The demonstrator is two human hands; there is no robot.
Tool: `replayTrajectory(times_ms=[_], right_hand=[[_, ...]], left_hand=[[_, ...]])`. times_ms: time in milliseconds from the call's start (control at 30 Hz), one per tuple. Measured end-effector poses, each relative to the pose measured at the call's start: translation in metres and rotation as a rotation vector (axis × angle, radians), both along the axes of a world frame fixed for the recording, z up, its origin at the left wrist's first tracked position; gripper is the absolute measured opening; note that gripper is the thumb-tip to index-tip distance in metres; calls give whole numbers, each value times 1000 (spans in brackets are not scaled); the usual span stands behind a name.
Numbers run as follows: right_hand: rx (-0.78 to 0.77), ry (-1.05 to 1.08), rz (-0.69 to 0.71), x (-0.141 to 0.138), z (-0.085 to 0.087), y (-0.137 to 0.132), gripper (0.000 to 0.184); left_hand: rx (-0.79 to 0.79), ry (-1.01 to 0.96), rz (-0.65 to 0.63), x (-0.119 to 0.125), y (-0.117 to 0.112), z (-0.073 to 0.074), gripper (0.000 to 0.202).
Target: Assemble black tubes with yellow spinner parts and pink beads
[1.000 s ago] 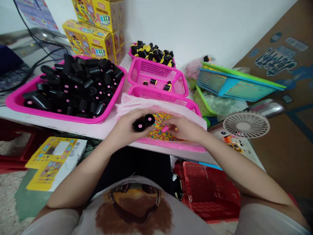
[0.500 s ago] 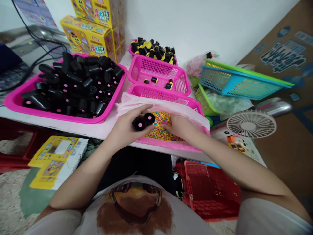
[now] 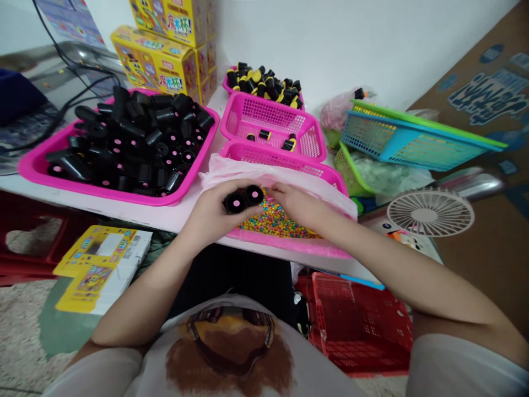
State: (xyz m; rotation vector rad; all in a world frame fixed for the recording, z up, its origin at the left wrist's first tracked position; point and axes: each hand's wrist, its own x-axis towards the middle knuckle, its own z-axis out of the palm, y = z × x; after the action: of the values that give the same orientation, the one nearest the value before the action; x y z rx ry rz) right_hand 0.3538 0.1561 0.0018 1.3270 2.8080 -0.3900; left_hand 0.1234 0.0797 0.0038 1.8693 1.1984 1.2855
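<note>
My left hand (image 3: 211, 212) is wrapped round two small black plastic cups (image 3: 244, 199), whose round ends with pink dots face me. They sit side by side above a heap of small multicoloured beads (image 3: 279, 223). A thin pale plastic bag (image 3: 231, 170) holds the beads, lining a pink basket (image 3: 330, 175). Close to the cups, my right hand (image 3: 298, 205) has its fingers pinched together over the beads. What those fingertips hold, if anything, is too small to make out.
A large pink basket (image 3: 165, 199) of black cups stands left. Behind are a pink basket (image 3: 235, 124) with several black-and-yellow pieces and another full one (image 3: 268, 88). Yellow boxes (image 3: 161, 60) are stacked at the back. A small fan (image 3: 430, 214) and blue basket (image 3: 397, 143) lie right.
My right hand has risen from the beads and moved slightly left and away from me, toward the cups. My left hand keeps hold of the two cups. The view has shifted slightly.
</note>
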Motion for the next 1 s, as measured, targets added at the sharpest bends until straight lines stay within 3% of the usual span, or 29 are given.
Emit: replayTrajectory(times_ms=[133,300,533,833,1000], right_hand=[[-21,42,171,-15,-11,-1,28],[-67,105,291,-22,-24,2,37],[-138,162,296,-21,-28,3,42],[-258,260,252,-8,-14,-3,44],[-382,341,197,-4,-15,-6,32]], left_hand=[[-1,-3,19,0,-1,1,38],[-17,-19,20,-1,-1,0,39],[-3,-17,-25,1,-1,1,38],[-31,14,15,3,-4,0,37],[-12,25,13,4,-5,1,35]])
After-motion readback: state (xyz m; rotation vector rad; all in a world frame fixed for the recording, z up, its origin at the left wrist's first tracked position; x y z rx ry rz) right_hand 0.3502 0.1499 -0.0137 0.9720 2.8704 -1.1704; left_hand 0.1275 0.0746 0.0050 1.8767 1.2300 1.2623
